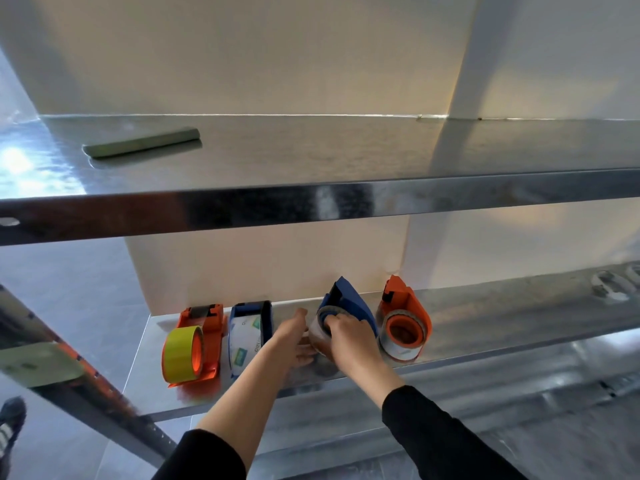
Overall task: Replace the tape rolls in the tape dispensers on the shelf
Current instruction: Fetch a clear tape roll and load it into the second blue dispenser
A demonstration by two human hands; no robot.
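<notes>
Four tape dispensers stand in a row on the lower metal shelf (485, 327). From the left: an orange dispenser (204, 323) with a yellow roll (181, 355), a blue dispenser (251, 327) with a white printed roll, a second blue dispenser (349, 303) with a clear roll (317, 332), and an orange dispenser (405, 313) with a clear roll. My right hand (349, 337) grips the clear roll on the second blue dispenser, fingers curled over its top. My left hand (294, 337) rests with straight fingers against that roll's left side.
An upper metal shelf (346, 199) juts out above the dispensers and carries a flat grey bar (142, 142). A slanted shelf upright (86, 386) runs at the lower left. A shoe (10, 424) shows on the grey floor. Metal parts (613, 285) lie far right.
</notes>
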